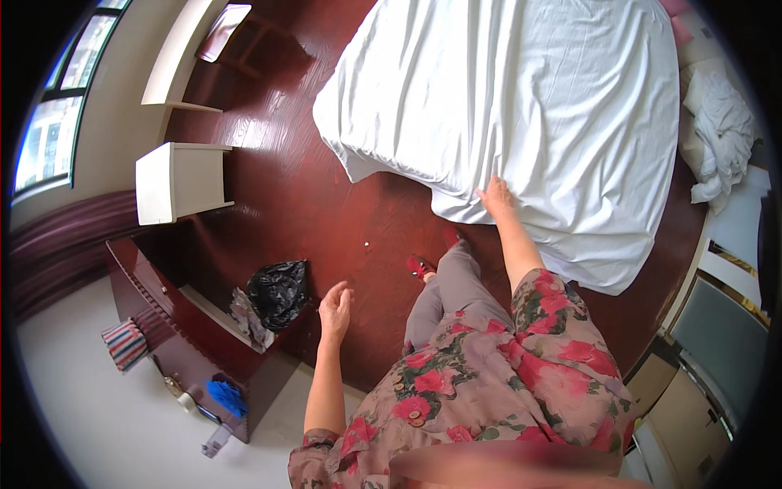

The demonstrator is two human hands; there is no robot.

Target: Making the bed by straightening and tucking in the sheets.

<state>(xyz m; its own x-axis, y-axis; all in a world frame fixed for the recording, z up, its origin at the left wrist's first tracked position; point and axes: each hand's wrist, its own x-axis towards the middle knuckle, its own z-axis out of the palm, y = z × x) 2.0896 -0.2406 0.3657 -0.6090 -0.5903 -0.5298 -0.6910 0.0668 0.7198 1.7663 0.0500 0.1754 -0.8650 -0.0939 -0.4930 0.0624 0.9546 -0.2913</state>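
Observation:
A rumpled white sheet (427, 104) covers the bed before me, with long folds along its length and a loose edge hanging at the near end. My right hand (498, 197) touches the sheet close to this near edge, at the lower end of several folds. Whether its fingers pinch the cloth or only lie on it cannot be made out. Away from the bed, my left hand (335, 305) hangs over the floor with nothing in it, thumb apart from the loosely curved fingers. The black plastic bag (278, 293) is the thing nearest to it.
The bag sits at a dark red wooden cabinet (183, 330), whose top bears a blue item (226, 397) and a striped container (124, 345). A white cabinet (183, 183) stands under the window. White bedding (724, 134) is piled at right. The reddish floor (372, 293) looks glossy.

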